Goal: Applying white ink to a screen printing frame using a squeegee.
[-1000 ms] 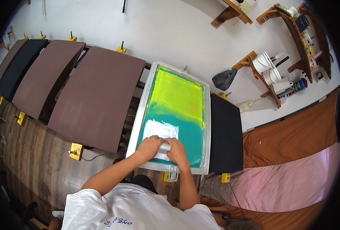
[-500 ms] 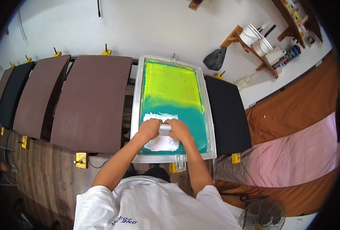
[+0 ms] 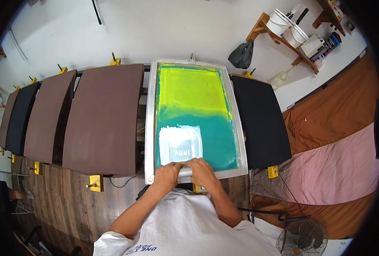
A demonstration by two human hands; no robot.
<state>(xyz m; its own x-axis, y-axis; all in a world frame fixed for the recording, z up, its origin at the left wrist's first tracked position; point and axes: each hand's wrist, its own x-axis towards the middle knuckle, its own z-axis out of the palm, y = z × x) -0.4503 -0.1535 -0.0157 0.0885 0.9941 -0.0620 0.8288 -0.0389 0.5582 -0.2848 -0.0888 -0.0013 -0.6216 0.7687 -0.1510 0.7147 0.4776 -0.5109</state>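
Note:
A screen-printing frame (image 3: 239,141) with pale metal edges lies in front of me, its mesh yellow-green at the far part and teal at the near part. White ink (image 3: 166,138) covers a squarish patch at the near left of the mesh, with pale lettering showing in it. At the near edge of the frame, my left hand (image 3: 167,176) and my right hand (image 3: 202,174) are closed side by side round a squeegee (image 3: 184,172) with a silvery handle. My hands hide its lower part and ends.
Brown-covered printing boards (image 3: 104,119) stand in a row at left, and a black one (image 3: 262,121) at right, with yellow clamps (image 3: 96,183). White buckets (image 3: 279,22) stand on a wall shelf. A fan (image 3: 302,238) is at lower right, beside brown and pink fabric (image 3: 347,170).
Both hands have pulled the squeegee toward me, from the white patch to the frame's near edge. The patch now lies uncovered, lettering visible. The whole view has shifted slightly.

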